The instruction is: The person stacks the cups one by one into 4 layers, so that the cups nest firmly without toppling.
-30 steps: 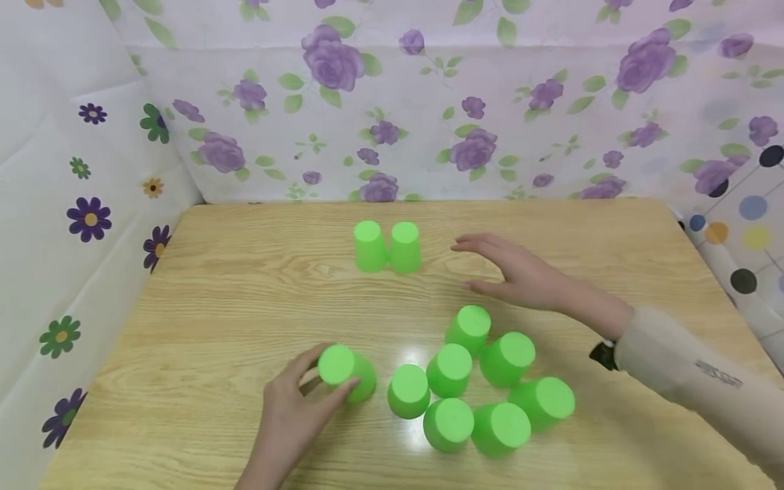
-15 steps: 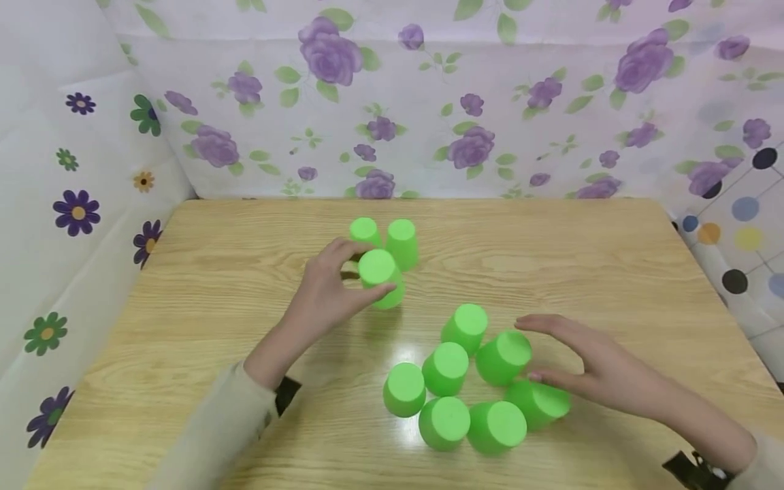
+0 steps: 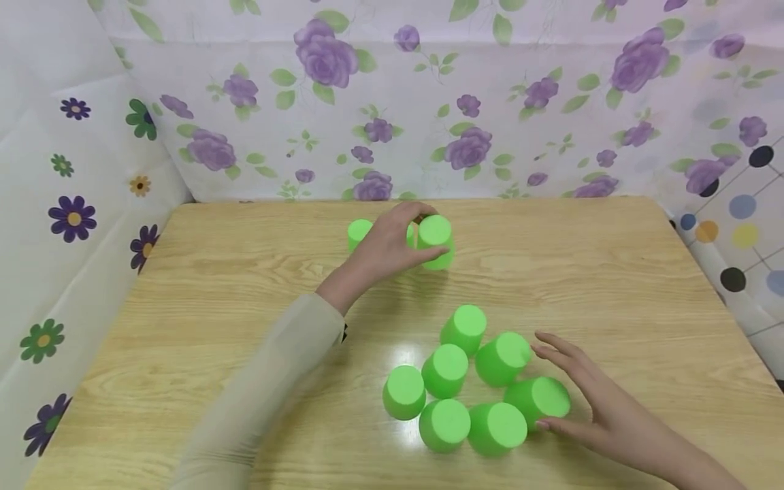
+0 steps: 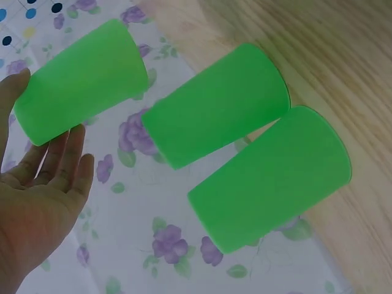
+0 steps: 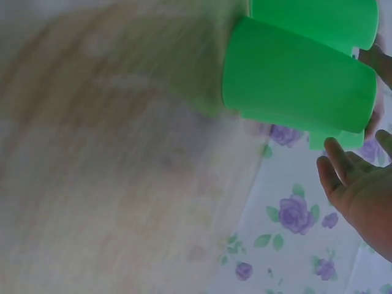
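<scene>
My left hand (image 3: 401, 241) grips an upside-down green cup (image 3: 436, 238) at the back of the wooden table (image 3: 233, 306), just right of two more upturned green cups (image 3: 358, 231); the hand hides most of the nearer one. In the left wrist view the held cup (image 4: 79, 79) sits between thumb and fingers of my left hand (image 4: 43, 184), beside the other two cups (image 4: 214, 104). My right hand (image 3: 582, 395) lies open with spread fingers against the rightmost cup (image 3: 542, 398) of a front cluster (image 3: 446, 371) of several upturned green cups.
Floral cloth walls (image 3: 392, 122) close off the table's back and left side, and dotted cloth (image 3: 741, 224) hangs at the right. Bare wood lies left of the cluster. The right wrist view is blurred, showing green cups (image 5: 300, 82) and my fingers (image 5: 358, 190).
My left hand lifted a cup from the front left and carried it to the back, to the right of the pair. My right hand pulled back from the rear to the front cluster.
</scene>
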{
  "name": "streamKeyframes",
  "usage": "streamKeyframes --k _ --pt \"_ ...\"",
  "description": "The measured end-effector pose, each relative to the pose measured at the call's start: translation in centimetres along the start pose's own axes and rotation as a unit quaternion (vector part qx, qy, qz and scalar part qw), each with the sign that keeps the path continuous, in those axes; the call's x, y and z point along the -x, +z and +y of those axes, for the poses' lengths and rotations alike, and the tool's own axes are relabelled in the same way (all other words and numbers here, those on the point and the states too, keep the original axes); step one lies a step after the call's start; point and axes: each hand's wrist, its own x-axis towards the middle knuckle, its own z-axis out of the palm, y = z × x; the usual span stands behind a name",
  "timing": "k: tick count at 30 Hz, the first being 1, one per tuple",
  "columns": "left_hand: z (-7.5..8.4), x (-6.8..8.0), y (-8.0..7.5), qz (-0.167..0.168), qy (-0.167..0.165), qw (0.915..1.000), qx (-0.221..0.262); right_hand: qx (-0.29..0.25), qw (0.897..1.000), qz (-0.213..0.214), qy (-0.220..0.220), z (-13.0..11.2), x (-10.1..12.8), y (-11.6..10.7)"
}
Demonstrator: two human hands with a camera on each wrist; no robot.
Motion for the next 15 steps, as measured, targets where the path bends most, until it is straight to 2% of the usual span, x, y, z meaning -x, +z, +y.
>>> streamKeyframes --k 7,11,15 --pt "-0.8 -2.6 0.5 -0.016 -0.006 0.9975 -0.068 0.005 0.993 0.098 -0.067 0.4 1.1 0.8" --pt "-1.2 -3.4 0.9 -0.043 -0.037 0.9928 -0.105 0.008 0.992 0.104 -0.066 0.5 1.6 1.0" --pt "-1.7 -3.8 1.7 -0.068 -0.062 0.9854 -0.143 0.013 0.995 0.084 -0.045 0.2 1.8 1.0"
